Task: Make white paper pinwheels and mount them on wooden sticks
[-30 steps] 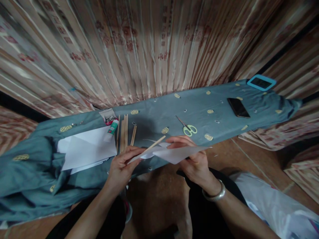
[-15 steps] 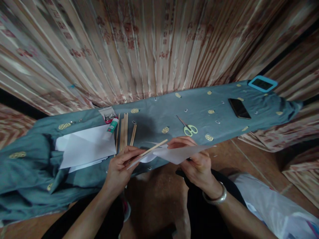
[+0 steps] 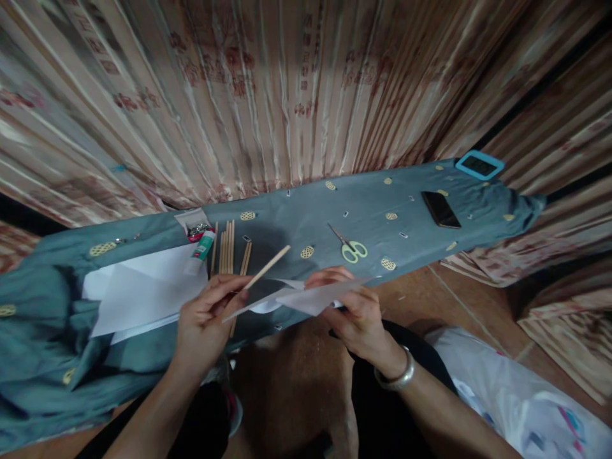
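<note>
Between the thumb and fingers of my left hand (image 3: 205,315) is a thin wooden stick (image 3: 271,263), its free end slanting up to the right. My right hand (image 3: 356,312) grips a cut piece of white paper (image 3: 313,298), which bends and reaches left to just below the stick. Whether my left fingers also touch the paper's left tip, I cannot tell. Several more wooden sticks (image 3: 228,248) lie on the cloth beyond my left hand. Beside them are a green and white glue tube (image 3: 203,247) and a stack of white paper sheets (image 3: 143,290).
A small open box of metal clips or pins (image 3: 197,228) sits behind the glue. Scissors with pale green handles (image 3: 351,249) lie mid-table on the blue-green cloth (image 3: 282,217). Farther right are a dark phone (image 3: 440,210) and a blue-framed device (image 3: 479,165). A white plastic bag (image 3: 507,389) is at lower right.
The stick has lifted off the paper's edge and tilts more steeply upward in my left hand. My right hand keeps the paper. The whole view has shifted, so things appear farther left.
</note>
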{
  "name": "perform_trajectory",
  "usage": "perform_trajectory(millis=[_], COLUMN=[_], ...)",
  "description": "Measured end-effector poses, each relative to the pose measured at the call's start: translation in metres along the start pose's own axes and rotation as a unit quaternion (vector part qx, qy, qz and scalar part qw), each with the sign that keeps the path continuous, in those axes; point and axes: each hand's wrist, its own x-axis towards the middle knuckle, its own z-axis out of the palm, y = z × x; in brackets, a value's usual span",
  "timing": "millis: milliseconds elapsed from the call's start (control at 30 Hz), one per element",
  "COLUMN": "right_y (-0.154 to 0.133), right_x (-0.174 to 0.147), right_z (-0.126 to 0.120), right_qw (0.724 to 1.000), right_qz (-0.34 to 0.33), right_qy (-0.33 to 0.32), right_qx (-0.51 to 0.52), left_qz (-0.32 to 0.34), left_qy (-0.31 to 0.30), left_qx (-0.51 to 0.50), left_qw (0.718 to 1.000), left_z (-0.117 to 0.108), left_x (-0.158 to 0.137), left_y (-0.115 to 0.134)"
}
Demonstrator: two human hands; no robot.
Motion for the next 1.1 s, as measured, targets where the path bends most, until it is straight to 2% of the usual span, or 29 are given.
perform_trajectory(millis=[100,167,400,733,967,1100], right_y=[0.0,-0.001,-0.005,0.001,-0.003,-0.006], right_x=[-0.002,-0.003,-0.008,-0.008,-0.013,-0.017], right_z=[0.004,0.007,0.005,-0.006,-0.014,-0.017], right_qw=[1.0,1.0,0.999,1.0,0.998,0.998], right_qz=[-0.004,-0.01,-0.001,-0.017,-0.044,-0.029], right_qy=[-0.006,-0.013,-0.052,0.004,0.001,0.018], right_qx=[0.004,0.012,0.005,-0.005,-0.035,-0.049], left_qz=[0.022,0.032,0.05,0.01,-0.033,-0.055], left_qy=[0.032,0.031,-0.047,-0.105,-0.112,-0.118], left_qx=[-0.01,-0.015,0.024,-0.035,-0.051,-0.057], left_qw=[0.999,0.999,0.997,0.994,0.992,0.99], left_z=[0.001,0.004,0.011,0.024,0.029,0.029], left_x=[0.007,0.009,0.01,0.0,-0.007,-0.01], left_y=[0.004,0.006,0.011,0.015,0.02,0.018])
